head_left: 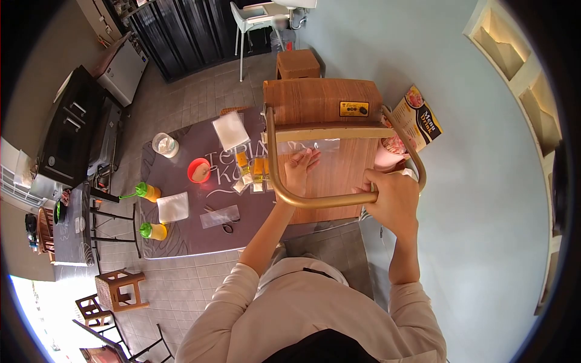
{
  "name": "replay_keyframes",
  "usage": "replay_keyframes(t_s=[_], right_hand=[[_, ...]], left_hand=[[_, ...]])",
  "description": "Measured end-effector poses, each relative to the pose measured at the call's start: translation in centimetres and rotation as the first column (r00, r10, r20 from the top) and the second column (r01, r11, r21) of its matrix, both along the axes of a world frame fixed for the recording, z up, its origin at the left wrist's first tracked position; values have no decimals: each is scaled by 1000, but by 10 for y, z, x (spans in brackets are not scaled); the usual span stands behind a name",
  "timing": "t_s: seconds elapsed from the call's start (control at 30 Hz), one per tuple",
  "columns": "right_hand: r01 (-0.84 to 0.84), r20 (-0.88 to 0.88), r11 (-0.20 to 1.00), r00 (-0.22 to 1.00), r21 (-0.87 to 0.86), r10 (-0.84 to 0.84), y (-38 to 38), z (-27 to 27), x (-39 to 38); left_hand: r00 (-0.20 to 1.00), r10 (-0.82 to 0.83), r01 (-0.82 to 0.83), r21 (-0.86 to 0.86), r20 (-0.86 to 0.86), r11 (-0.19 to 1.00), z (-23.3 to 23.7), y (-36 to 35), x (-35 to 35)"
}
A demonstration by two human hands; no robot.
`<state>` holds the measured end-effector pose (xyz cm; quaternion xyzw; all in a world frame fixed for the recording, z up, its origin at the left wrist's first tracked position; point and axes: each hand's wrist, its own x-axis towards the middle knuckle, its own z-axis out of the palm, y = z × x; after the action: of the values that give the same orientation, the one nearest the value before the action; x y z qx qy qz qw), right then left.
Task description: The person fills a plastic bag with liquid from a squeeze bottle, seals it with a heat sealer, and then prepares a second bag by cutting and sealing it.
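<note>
A wooden press machine [321,100] with a curved gold handle [315,201] stands on the dark table's right end. My right hand [390,196] grips the handle at its right corner. Inside the handle loop, my left hand [299,166] lies on the wooden base with fingers spread. It presses on a clear plastic bag [315,145] that lies under the machine's front bar. Just left of the machine, a row of small packets with yellow filling [254,169] sits on the table.
The dark table [181,236] holds a red bowl [198,170], two green-capped bottles [148,192], scissors [227,227], white napkins [173,207] and a clear jar [164,144]. A menu card [417,121] leans by the wall. A wooden stool [121,289] stands on the floor.
</note>
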<state>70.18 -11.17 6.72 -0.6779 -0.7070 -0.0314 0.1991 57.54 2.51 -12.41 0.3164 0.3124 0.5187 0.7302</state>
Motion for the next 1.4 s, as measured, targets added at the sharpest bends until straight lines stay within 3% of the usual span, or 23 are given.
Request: replay_keyframes(t_s=[0.63, 1.4], right_hand=[[20, -29, 999, 999, -33, -21, -11, -49, -3], [-2, -18, 997, 1000, -77, 0, -11, -62, 1]], left_hand=[[1000, 12, -12, -4, 8, 1000, -5, 1, 1], [999, 43, -42, 22, -20, 999, -1, -7, -18]])
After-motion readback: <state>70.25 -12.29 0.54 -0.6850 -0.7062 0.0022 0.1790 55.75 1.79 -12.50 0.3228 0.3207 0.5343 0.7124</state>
